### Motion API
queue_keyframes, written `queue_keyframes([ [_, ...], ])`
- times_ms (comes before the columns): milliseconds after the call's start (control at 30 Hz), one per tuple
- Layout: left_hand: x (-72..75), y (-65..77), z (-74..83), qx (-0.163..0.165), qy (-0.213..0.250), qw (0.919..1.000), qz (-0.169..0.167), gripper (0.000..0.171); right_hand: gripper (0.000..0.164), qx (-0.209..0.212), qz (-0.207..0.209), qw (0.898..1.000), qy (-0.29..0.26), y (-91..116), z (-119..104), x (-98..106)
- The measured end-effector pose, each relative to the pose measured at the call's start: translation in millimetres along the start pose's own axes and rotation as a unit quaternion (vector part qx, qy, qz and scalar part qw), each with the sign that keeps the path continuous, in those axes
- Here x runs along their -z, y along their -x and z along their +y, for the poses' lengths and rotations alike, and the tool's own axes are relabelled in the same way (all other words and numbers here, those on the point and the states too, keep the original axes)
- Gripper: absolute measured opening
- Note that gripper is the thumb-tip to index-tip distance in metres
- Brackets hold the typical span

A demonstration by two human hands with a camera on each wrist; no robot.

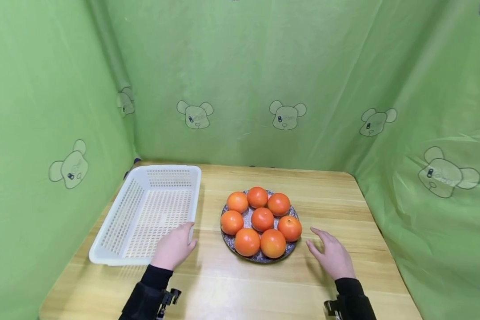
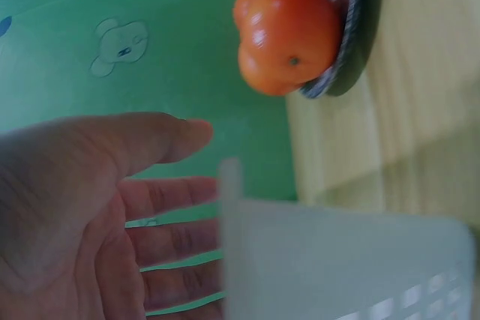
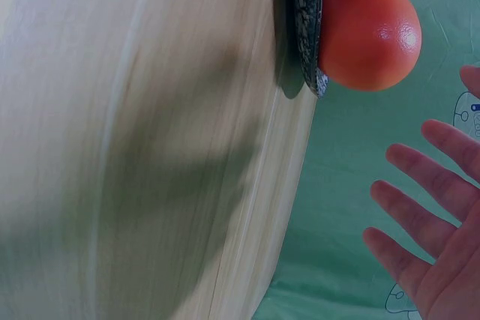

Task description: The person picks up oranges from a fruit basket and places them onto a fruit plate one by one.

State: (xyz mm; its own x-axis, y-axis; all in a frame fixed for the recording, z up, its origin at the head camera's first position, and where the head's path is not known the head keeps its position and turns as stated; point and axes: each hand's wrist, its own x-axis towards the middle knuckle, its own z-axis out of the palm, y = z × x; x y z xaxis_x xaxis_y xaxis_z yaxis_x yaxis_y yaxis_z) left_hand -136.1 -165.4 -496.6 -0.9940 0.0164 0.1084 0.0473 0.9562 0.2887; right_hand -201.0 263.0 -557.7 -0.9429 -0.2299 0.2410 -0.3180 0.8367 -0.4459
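Several round orange-red fruits (image 1: 262, 219) lie on a dark patterned plate (image 1: 246, 217) at the middle of the table. Left of it stands a white plastic basket (image 1: 197, 191) with perforated walls and nothing inside. My left hand (image 1: 174, 246) is at the basket's near right corner, thumb and fingers extended; the left wrist view has them beside the basket wall (image 2: 330, 252), but whether they touch it I cannot tell. To the right of the plate, my right hand (image 1: 333, 255) hovers with spread fingers (image 3: 420, 215), apart from the nearest fruit (image 3: 371, 34) and holding nothing.
The light wooden table (image 1: 232, 298) carries both plate and basket. Green cloth (image 1: 240, 66) printed with mouse faces hangs behind the table and along both sides. A dark device is strapped on each sleeve.
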Motion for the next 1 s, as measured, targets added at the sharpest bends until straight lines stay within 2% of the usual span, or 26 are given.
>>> queue_keyframes([
  [167, -8.8, 6.5, 0.4, -0.003, -0.007, 0.9996, 0.027, 0.055, 0.052, 0.002, -0.002, 1.000, -0.001, 0.1, -1.0, 0.1],
  [367, -10.3, 1.0, -9.6, 0.003, 0.023, 0.9995, 0.023, 0.056, 0.053, 0.000, -0.005, 1.000, 0.002, 0.7, -1.6, 0.4],
  [500, -10.3, -10.5, -24.6, 0.013, 0.031, 0.9994, 0.008, 0.056, 0.055, 0.001, -0.006, 1.000, -0.001, -0.1, -2.7, 0.7],
  [733, -3.7, -40.4, -58.4, 0.030, 0.049, 0.9982, -0.015, 0.055, 0.055, -0.002, -0.005, 1.000, -0.002, -0.8, -3.3, 1.6],
  [1000, 3.4, -70.6, -92.9, 0.043, 0.064, 0.9950, -0.063, 0.056, 0.056, -0.001, 0.000, 1.000, -0.001, 1.7, -1.8, 1.1],
])
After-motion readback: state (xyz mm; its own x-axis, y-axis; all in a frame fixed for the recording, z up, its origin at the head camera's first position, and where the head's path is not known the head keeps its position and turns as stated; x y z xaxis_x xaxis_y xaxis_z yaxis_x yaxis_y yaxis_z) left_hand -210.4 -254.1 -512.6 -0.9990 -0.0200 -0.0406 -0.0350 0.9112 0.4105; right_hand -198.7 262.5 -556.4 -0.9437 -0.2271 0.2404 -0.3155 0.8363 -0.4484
